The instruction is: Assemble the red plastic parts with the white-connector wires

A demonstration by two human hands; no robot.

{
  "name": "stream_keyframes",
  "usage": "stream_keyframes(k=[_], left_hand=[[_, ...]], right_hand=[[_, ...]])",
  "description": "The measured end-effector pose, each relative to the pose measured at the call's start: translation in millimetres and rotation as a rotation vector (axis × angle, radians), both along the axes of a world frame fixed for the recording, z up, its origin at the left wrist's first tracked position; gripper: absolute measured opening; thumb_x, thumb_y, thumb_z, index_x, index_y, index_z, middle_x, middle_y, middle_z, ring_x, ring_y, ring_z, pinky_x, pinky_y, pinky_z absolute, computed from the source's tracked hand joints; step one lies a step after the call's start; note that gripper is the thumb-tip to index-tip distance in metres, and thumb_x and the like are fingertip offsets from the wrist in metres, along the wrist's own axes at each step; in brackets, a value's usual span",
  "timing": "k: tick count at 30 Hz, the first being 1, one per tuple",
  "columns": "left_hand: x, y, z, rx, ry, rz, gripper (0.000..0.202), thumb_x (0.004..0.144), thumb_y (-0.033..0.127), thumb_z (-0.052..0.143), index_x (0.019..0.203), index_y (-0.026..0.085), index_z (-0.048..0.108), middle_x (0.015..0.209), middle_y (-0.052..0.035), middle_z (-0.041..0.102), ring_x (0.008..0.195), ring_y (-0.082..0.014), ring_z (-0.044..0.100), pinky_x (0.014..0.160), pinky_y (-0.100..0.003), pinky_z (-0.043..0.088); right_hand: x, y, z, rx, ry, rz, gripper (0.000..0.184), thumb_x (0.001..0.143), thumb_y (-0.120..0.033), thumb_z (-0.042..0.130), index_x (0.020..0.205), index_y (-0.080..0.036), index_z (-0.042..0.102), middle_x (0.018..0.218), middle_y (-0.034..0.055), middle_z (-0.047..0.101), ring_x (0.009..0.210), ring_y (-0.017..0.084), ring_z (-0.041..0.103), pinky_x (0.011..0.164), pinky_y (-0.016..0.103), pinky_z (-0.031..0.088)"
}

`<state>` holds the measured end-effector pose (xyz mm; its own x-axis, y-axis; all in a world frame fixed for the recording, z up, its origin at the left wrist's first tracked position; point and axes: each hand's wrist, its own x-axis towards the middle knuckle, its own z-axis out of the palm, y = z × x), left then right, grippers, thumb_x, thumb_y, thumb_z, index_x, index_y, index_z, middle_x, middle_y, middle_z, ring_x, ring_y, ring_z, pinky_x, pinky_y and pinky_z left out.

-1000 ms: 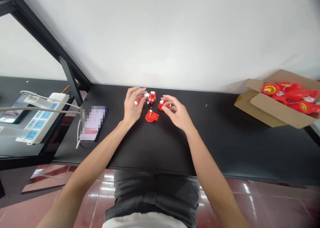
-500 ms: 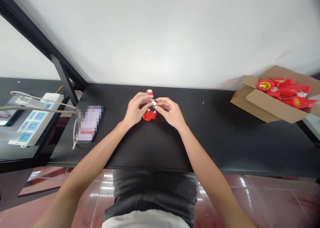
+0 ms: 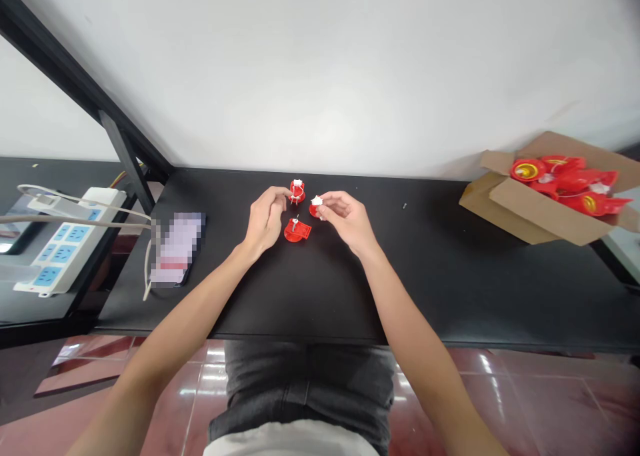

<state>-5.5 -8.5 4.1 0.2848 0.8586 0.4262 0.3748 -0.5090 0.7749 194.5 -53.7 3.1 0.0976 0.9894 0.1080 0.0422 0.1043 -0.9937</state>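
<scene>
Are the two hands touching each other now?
No, the left hand and the right hand are apart, with a red part on the black table visible between them.

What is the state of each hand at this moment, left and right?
Left hand: fingers curled; whether it holds anything cannot be told.
Right hand: closed, thumb and fingers on a red-and-white piece.

Bare left arm (image 3: pixel 193 309) and right arm (image 3: pixel 413 316) slant inward from the near side. The left hand (image 3: pixel 265 219) curls loosely, forefinger reaching right; the right hand (image 3: pixel 351 224), well apart, bends its fingers leftward in a pinch.
</scene>
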Motion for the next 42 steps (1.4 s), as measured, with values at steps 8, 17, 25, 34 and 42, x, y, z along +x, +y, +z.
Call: stream_keyframes(k=[8,17,25,34,42], left_hand=[[-2,-4,14.0,-0.101,0.449,-0.195,0.044,0.082,0.054,0.07,0.113,0.024,0.059,0.104,-0.0045,0.066,0.085,-0.0224,0.063,0.072,-0.034,0.052],[3,-6,2.4,-0.183,0.419,-0.274,0.06,0.078,0.045,0.079,0.13,0.026,0.055,0.122,-0.0081,0.061,0.104,-0.0277,0.065,0.087,-0.041,0.057],[6,-6,-5.9,-0.206,0.203,-0.43,0.068,0.081,0.031,0.078,0.144,0.028,0.052,0.12,-0.0088,0.066,0.111,-0.0258,0.066,0.098,-0.044,0.058],[12,-7,-19.0,-0.196,0.07,-0.52,0.073,0.086,0.025,0.074,0.153,0.026,0.043,0.13,-0.0108,0.067,0.124,-0.0251,0.065,0.112,-0.048,0.05],[14,-11,-21.2,-0.191,0.077,-0.496,0.073,0.084,0.027,0.077,0.15,0.029,0.046,0.125,-0.0093,0.062,0.113,-0.0236,0.062,0.104,-0.044,0.055]], right_hand=[[26,0,8.4,-0.096,0.174,0.005,0.049,0.073,-0.054,0.083,0.112,-0.027,0.069,0.085,-0.0013,0.068,0.077,0.016,0.065,0.078,0.035,0.058],[31,-5,13.5,-0.143,0.181,0.146,0.041,0.071,-0.048,0.089,0.096,-0.022,0.071,0.084,-0.0001,0.069,0.067,0.013,0.062,0.07,0.033,0.058],[30,-8,15.5,-0.204,0.062,0.209,0.042,0.075,-0.05,0.087,0.098,-0.018,0.072,0.08,0.0014,0.07,0.067,0.014,0.066,0.07,0.034,0.061],[28,-10,14.7,-0.189,-0.065,0.133,0.042,0.076,-0.054,0.084,0.093,-0.018,0.071,0.083,0.0037,0.071,0.066,0.015,0.069,0.065,0.033,0.062],[24,-13,18.6,-0.184,-0.266,0.147,0.031,0.08,-0.049,0.08,0.091,-0.02,0.074,0.065,0.0005,0.068,0.056,0.017,0.065,0.066,0.037,0.058]])
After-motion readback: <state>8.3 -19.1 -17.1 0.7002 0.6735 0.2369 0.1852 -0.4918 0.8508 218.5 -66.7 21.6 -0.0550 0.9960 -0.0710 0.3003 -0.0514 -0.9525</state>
